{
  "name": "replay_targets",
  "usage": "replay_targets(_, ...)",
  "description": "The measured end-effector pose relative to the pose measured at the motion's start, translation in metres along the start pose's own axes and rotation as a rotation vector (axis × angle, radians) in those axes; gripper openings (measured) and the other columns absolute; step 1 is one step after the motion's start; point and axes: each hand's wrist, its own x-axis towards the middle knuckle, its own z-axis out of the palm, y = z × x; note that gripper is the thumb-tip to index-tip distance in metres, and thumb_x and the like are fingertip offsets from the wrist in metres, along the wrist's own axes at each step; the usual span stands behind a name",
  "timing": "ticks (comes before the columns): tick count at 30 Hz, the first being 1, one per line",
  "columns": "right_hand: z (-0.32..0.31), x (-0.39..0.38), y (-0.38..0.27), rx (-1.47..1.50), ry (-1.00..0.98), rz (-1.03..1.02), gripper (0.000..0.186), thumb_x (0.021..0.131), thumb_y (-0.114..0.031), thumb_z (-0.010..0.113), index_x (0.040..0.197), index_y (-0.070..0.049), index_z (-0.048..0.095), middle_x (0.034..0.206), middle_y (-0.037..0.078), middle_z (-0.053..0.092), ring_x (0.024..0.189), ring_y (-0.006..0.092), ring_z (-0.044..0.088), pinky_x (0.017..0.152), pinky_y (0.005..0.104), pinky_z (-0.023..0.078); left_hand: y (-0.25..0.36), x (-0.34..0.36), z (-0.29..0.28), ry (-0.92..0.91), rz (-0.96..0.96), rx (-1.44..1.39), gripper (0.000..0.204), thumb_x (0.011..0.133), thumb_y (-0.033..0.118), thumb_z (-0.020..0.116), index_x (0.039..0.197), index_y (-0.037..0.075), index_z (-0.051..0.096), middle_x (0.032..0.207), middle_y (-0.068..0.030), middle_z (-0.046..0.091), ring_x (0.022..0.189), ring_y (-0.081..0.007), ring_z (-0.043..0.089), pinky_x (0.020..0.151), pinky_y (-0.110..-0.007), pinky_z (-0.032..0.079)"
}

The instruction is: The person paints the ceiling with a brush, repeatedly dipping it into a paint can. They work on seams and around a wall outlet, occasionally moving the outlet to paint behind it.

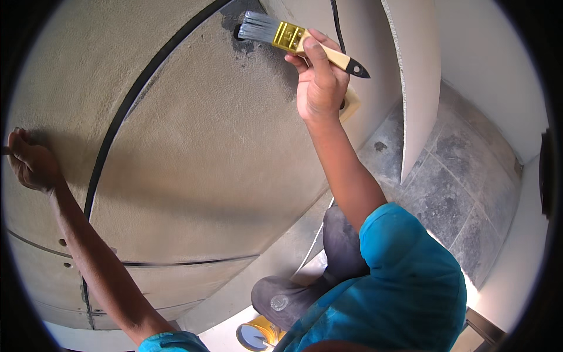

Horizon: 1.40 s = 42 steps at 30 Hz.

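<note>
From afar I see bright teal-blue shirt [404, 287], cloth creased, shade uneven. Right sleeve [384, 234] short, arm bare beyond hem; left sleeve [173, 342] same blue, only partly in my view. Left hand [35, 161], right hand [322, 91] both bare. Trousers [343, 243] dark grey, whitish roundish mark [279, 302] on leg.

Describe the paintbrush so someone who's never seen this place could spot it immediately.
Start with the large rough tan wall crossed by a curved black strip. Toward its top, right of the strip, the right hand grips the paintbrush. Its shiny gold ferrule, between grey bristles and a black-tipped pale handle, sets it apart from the plain strip.
</note>
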Motion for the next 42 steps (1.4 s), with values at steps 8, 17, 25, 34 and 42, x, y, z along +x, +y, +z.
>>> replay_targets(8, -0.011, 0.017, 0.016, -0.178, -0.011, -0.086, 0.035, 0.095, -0.013, 0.074, 0.12, 0.009, 0.063, 0.108, 0.015, 0.068, 0.094, 0.0194, 0.069, 0.082, 0.0323, 0.061, 0.03, -0.014, 0.004, 0.052, 0.024, 0.181, 0.046, 0.106, 0.04, 0.048, 0.107, 0.002, 0.073, 0.098, -0.0084, 0.071, 0.091, -0.0188, 0.068, 0.085, -0.031, 0.053)
replay_targets(17, 0.032, -0.022, 0.042, -0.884, -0.396, -0.918, 0.03, 0.081, -0.008, 0.079, 0.111, -0.01, 0.078, 0.096, 0.006, 0.069, 0.088, 0.0187, 0.066, 0.07, 0.0332, 0.058, 0.015, -0.003, -0.003, 0.013, 0.14, 0.295, 0.043, 0.107, 0.036, 0.049, 0.107, 0.001, 0.073, 0.1, -0.0082, 0.072, 0.09, -0.0178, 0.069, 0.085, -0.032, 0.055)
replay_targets(25, 0.036, -0.014, 0.033, -0.868, -0.357, -0.935, 0.034, 0.079, -0.007, 0.079, 0.113, -0.013, 0.078, 0.1, 0.005, 0.069, 0.092, 0.0198, 0.065, 0.074, 0.034, 0.059, 0.0, -0.002, -0.001, 0.026, 0.252, 0.278, 0.046, 0.107, 0.039, 0.05, 0.109, -0.001, 0.072, 0.102, -0.0088, 0.074, 0.092, -0.0175, 0.07, 0.087, -0.031, 0.055)
replay_targets(34, 0.041, -0.021, 0.029, -0.887, -0.39, -0.946, 0.033, 0.082, -0.009, 0.077, 0.114, -0.015, 0.078, 0.097, 0.007, 0.069, 0.088, 0.0219, 0.066, 0.072, 0.0322, 0.058, -0.014, 0.003, -0.007, 0.012, 0.326, 0.356, 0.045, 0.107, 0.039, 0.049, 0.113, 0.001, 0.073, 0.104, -0.0093, 0.074, 0.095, -0.0187, 0.071, 0.088, -0.032, 0.056)
replay_targets(42, 0.038, -0.028, 0.023, -0.532, -0.238, -0.574, 0.026, 0.09, -0.012, 0.078, 0.112, 0.001, 0.072, 0.1, 0.011, 0.072, 0.088, 0.0186, 0.072, 0.072, 0.03, 0.061, 0.009, -0.007, -0.001, 0.02, 0.125, 0.233, 0.045, 0.106, 0.039, 0.052, 0.113, -0.001, 0.072, 0.101, -0.01, 0.074, 0.093, -0.019, 0.071, 0.088, -0.032, 0.056)
